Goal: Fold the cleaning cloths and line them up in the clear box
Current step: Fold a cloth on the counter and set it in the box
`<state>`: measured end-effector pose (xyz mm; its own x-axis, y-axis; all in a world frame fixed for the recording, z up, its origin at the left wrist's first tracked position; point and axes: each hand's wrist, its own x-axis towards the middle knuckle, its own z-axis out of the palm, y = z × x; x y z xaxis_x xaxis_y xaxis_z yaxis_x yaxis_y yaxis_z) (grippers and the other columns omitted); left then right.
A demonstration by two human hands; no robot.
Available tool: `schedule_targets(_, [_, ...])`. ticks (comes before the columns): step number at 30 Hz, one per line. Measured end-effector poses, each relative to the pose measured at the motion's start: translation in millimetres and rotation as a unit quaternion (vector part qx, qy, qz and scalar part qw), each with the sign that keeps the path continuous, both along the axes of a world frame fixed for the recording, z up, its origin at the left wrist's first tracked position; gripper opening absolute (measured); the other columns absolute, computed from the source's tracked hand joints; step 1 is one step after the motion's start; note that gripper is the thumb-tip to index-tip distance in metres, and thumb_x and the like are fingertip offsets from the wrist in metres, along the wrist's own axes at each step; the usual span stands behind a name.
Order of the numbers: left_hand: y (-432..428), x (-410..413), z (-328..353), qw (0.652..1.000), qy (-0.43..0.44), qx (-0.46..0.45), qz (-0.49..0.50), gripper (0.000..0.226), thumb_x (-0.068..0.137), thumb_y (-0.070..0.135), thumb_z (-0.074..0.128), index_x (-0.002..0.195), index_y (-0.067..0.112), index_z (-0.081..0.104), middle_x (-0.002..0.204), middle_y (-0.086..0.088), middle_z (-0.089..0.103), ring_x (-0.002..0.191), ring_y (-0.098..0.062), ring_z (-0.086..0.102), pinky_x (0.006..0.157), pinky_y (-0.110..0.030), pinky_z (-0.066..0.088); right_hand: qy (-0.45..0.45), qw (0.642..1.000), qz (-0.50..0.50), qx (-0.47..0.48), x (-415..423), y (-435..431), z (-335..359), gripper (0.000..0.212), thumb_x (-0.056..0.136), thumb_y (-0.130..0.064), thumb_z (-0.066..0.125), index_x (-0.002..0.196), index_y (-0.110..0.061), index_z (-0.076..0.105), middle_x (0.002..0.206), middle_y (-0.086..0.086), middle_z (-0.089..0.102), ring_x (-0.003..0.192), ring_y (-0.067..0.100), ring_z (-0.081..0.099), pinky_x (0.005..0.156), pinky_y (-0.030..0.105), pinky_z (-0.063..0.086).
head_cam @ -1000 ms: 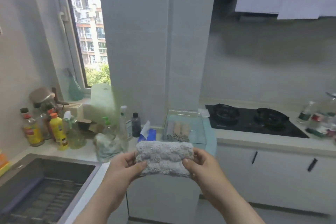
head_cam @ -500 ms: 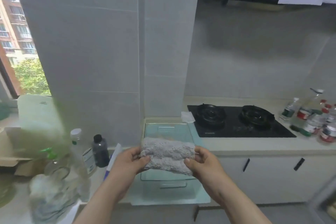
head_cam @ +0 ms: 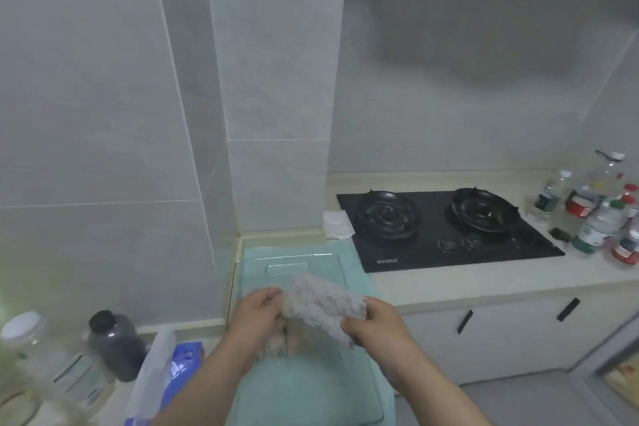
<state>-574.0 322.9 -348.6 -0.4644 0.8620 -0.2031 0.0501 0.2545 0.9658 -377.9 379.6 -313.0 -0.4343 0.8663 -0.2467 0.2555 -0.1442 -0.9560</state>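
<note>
Folded cloth (head_cam: pixel 323 304) — gripped between left hand (head_cam: pixel 257 313) and right hand (head_cam: pixel 371 323) — over clear box (head_cam: pixel 359 387).

The cloth (head_cam: pixel 325 304) was mottled grey, the mat (head_cam: pixel 354 261) pale teal, the hob (head_cam: pixel 432 252) black, the counter (head_cam: pixel 449 284) beige, the blurred bottle (head_cam: pixel 117 346) perhaps dark grey.

The grey cloth (head_cam: pixel 325 304), pinched between the left hand (head_cam: pixel 257 315) and the right hand (head_cam: pixel 373 325), covers most of the brownish cloths (head_cam: pixel 287 344) lying in the clear box (head_cam: pixel 287 261). How many lie there cannot be told. The label (head_cam: pixel 387 260) on the hob (head_cam: pixel 442 235) is too small to read. The bottles (head_cam: pixel 601 214) at the right run off the picture's edge, and the white-lidded jar (head_cam: pixel 24 325) at the left is blurred.
</note>
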Motion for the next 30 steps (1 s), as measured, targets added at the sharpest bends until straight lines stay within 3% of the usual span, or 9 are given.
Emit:
schedule_targets(3, [24.3, -4.9, -27.8, 0.988, 0.136, -0.069, 0.03, 0.035, 0.09, 0.01, 0.046, 0.058, 0.022, 0.054, 0.063, 0.003, 0.05, 0.067, -0.02, 0.048, 0.065, -0.031, 0.037, -0.1, 0.99, -0.055, 0.086, -13.7, 22.4, -12.0, 0.02, 0.074, -0.001, 0.052, 0.078, -0.013, 0.067, 0.071, -0.004, 0.068, 0.062, 0.013, 0.057, 0.056, 0.024, 0.045])
schedule_targets(7, [43.8, -9.3, -64.3, 0.924, 0.318, -0.174, -0.126, 0.026, 0.094, 0.018, 0.043, 0.11, 0.023, 0.062, 0.109, 0.005, 0.061, 0.101, -0.012, 0.057, 0.091, -0.024, 0.041, -0.188, 0.961, -0.044, 0.199, -30.7, 43.3, -38.0, 0.018, 0.081, -0.007, 0.05, 0.093, -0.018, 0.058, 0.085, -0.007, 0.065, 0.076, 0.013, 0.057, 0.061, 0.017, 0.044])
schedule_targets(14, [59.2, -14.5, -82.3, 0.767, 0.491, -0.261, -0.319, 0.061, 0.092, 0.016, 0.04, 0.149, 0.031, 0.024, 0.155, -0.001, 0.022, 0.143, -0.022, 0.02, 0.113, -0.038, 0.026, -0.375, 0.874, 0.044, 0.308, -64.8, 49.5, -80.1, 0.043, 0.084, -0.001, 0.039, 0.126, -0.007, 0.045, 0.12, 0.006, 0.054, 0.094, 0.021, 0.044, 0.049, 0.025, 0.023])
schedule_targets(18, [60.9, -10.1, -66.7, 0.771, 0.514, -0.229, -0.299, 0.053, 0.089, 0.023, 0.04, 0.142, 0.028, 0.038, 0.143, -0.005, 0.038, 0.136, -0.023, 0.029, 0.107, -0.036, 0.028, -0.428, 0.844, 0.018, 0.323, -85.2, 56.0, -93.8, 0.045, 0.04, -0.004, 0.075, 0.083, -0.014, 0.065, 0.071, -0.005, 0.064, 0.057, 0.014, 0.054, 0.049, 0.02, 0.02])
schedule_targets(20, [73.0, -10.6, -62.7, 0.858, 0.435, -0.172, -0.21, 0.037, 0.088, 0.026, 0.036, 0.115, 0.021, 0.061, 0.122, -0.005, 0.056, 0.118, -0.022, 0.045, 0.1, -0.032, 0.036, -0.437, 0.839, 0.011, 0.323, -88.2, 58.5, -105.7, 0.045, 0.036, -0.004, 0.073, 0.079, -0.015, 0.067, 0.065, -0.006, 0.062, 0.051, 0.013, 0.051, 0.049, 0.02, 0.02])
schedule_targets(22, [95.5, -14.4, -63.1, 0.967, 0.184, -0.155, -0.083, 0.029, 0.085, 0.035, 0.041, 0.077, 0.018, 0.063, 0.101, -0.013, 0.067, 0.094, -0.024, 0.06, 0.089, -0.039, 0.049, -0.429, 0.839, 0.008, 0.334, -89.3, 60.6, -111.1, 0.048, 0.033, -0.003, 0.074, 0.08, -0.012, 0.069, 0.065, -0.005, 0.063, 0.048, 0.014, 0.052, 0.05, 0.019, 0.019])
schedule_targets(23, [106.2, -13.8, -59.8, 0.986, 0.015, -0.166, -0.018, 0.028, 0.081, 0.042, 0.049, 0.076, 0.018, 0.063, 0.098, -0.017, 0.069, 0.087, -0.027, 0.064, 0.081, -0.04, 0.055, -0.427, 0.843, 0.01, 0.326, -89.1, 59.3, -114.2, 0.052, 0.029, -0.001, 0.075, 0.08, -0.01, 0.071, 0.064, -0.004, 0.064, 0.047, 0.014, 0.052, 0.05, 0.018, 0.019])
schedule_targets(26, [133.5, -16.5, -57.4, 0.914, -0.359, -0.189, 0.029, 0.06, 0.096, 0.051, 0.039, 0.1, -0.004, 0.063, 0.093, -0.021, 0.067, 0.081, -0.03, 0.064, 0.063, -0.034, 0.055, -0.42, 0.852, 0.02, 0.313, -87.5, 55.0, -123.0, 0.065, 0.019, 0.001, 0.08, 0.083, -0.008, 0.075, 0.065, -0.004, 0.067, 0.046, 0.013, 0.055, 0.041, 0.018, 0.029])
schedule_targets(30, [151.2, -29.3, -50.9, 0.882, -0.414, -0.223, -0.038, 0.087, 0.094, 0.066, 0.014, 0.094, -0.008, 0.06, 0.1, -0.022, 0.067, 0.095, -0.033, 0.062, 0.084, -0.041, 0.049, -0.394, 0.875, -0.022, 0.282, -86.0, 53.0, -143.1, 0.08, 0.016, -0.001, 0.083, 0.093, -0.015, 0.068, 0.065, -0.004, 0.066, 0.047, 0.01, 0.056, 0.043, 0.015, 0.03])
